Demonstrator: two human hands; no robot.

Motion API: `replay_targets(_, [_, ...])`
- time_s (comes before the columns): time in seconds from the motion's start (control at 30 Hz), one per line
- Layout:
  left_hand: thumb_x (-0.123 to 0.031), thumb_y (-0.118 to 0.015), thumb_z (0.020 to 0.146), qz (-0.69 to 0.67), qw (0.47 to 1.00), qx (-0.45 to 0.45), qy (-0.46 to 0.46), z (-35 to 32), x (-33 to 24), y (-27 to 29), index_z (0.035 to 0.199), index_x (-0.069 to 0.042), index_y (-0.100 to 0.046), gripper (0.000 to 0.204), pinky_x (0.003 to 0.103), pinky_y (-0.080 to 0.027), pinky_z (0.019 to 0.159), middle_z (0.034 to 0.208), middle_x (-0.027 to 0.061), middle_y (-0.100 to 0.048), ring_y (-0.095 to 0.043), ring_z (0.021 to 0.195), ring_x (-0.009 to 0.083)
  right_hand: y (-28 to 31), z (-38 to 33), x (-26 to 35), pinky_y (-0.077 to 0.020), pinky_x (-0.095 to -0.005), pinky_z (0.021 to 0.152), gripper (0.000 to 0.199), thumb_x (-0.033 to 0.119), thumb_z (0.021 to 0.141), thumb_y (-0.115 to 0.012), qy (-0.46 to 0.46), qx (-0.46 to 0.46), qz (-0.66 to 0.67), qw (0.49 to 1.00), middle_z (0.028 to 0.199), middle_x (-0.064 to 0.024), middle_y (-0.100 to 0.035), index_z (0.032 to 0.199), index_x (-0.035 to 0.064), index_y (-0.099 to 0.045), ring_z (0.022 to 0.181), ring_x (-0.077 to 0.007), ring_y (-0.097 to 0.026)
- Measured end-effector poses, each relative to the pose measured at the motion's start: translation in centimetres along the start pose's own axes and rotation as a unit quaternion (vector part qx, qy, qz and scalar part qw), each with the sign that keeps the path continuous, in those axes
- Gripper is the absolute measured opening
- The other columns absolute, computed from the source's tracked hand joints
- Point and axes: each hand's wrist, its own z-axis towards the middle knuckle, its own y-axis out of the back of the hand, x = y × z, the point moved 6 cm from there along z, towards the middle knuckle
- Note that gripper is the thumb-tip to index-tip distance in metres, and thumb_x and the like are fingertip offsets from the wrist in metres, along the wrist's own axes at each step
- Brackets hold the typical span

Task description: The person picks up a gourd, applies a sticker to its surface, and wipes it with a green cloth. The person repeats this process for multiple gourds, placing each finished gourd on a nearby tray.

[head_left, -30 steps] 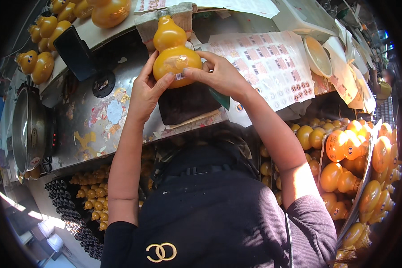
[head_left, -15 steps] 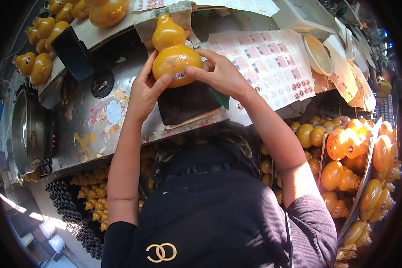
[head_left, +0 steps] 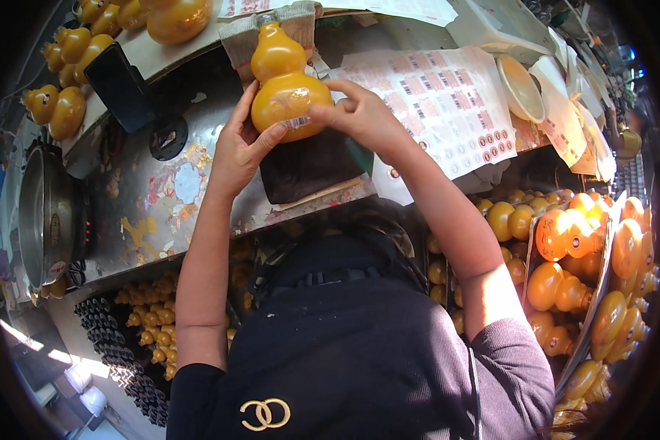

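Gourd-shaped bottle [head_left: 286,84] of orange liquid stands upright near the far edge of the metal surface [head_left: 161,205], its lower bulb held between both hands. Left hand [head_left: 240,150] cups the bottle's left side, thumb pressed under the lower bulb, fingers wrapped up behind it; grip closed on the bottle. Right hand [head_left: 363,117] touches the right side of the lower bulb, fingertips pinching at a small white label [head_left: 298,122] stuck on the bottle's front. Bottle sits just above a dark rectangular pad [head_left: 308,165] lying on the surface; whether it touches the pad I cannot tell. A grey cloth [head_left: 235,40] lies behind the bottle's neck. Sheet of stickers [head_left: 447,103] lies just right of the hands, toward the right edge of the surface. A black phone-like slab [head_left: 117,84] lies near the far left corner. More filled orange bottles [head_left: 73,51] are lined up past the far left edge, and 1 crate of them [head_left: 587,257] sits below the right edge. Steel pot [head_left: 44,213] sits at the left edge. Small bottles and dark caps [head_left: 132,345] fill trays below the near edge.
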Motion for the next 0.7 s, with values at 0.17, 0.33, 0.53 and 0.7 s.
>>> replay_targets(0.17, [-0.029, -0.068, 0.089, 0.017, 1.000, -0.003, 0.016, -0.1, 0.0, 0.0, 0.148, 0.001, -0.021, 0.081, 0.031, -0.033, 0.107, 0.141, 0.0121, -0.041, -0.042, 0.129, 0.0189, 0.5, -2.3, -0.6, -0.0450, -0.0268, 0.069, 0.043, 0.041, 0.093, -0.055, -0.103, -0.006, 0.444, 0.890, 0.087, -0.0010, -0.053, 0.112, 0.0024, -0.058, 0.073, -0.0141, -0.053])
replay_targets(0.33, [-0.036, -0.065, 0.091, 0.033, 0.999, -0.001, -0.009, 0.0, 0.5, -0.3, 0.149, -0.001, -0.021, 0.081, 0.031, -0.032, 0.108, 0.141, 0.0127, -0.041, -0.041, 0.130, 0.0201, -1.5, -5.9, 2.1, -0.0483, -0.0260, 0.081, 0.028, 0.011, 0.089, -0.065, 0.041, -0.104, 0.235, 0.966, 0.098, -0.0042, -0.059, 0.111, 0.0034, -0.051, 0.090, -0.0112, -0.057])
replay_targets(0.53, [-0.036, -0.062, 0.092, 0.048, 0.999, -0.002, -0.018, -0.1, 0.7, -0.3, 0.149, -0.002, -0.021, 0.077, 0.032, -0.032, 0.108, 0.141, 0.0129, -0.042, -0.041, 0.130, 0.0207, -2.7, -5.7, 2.8, -0.0484, -0.0289, 0.071, 0.029, 0.010, 0.082, -0.071, 0.238, -0.173, -0.073, 0.953, 0.086, -0.0102, -0.060, 0.103, 0.0019, -0.052, 0.078, -0.0151, -0.059])
replay_targets(0.7, [-0.033, -0.065, 0.091, 0.049, 0.999, -0.007, -0.010, -0.1, 0.7, -0.4, 0.148, -0.001, -0.021, 0.079, 0.031, -0.036, 0.104, 0.138, 0.0143, -0.043, -0.045, 0.126, 0.0211, -1.5, -5.4, 1.3, -0.0486, -0.0274, 0.069, 0.028, 0.011, 0.082, -0.072, 0.166, -0.166, 0.010, 0.972, 0.082, -0.0075, -0.061, 0.100, 0.0016, -0.052, 0.076, -0.0118, -0.058])
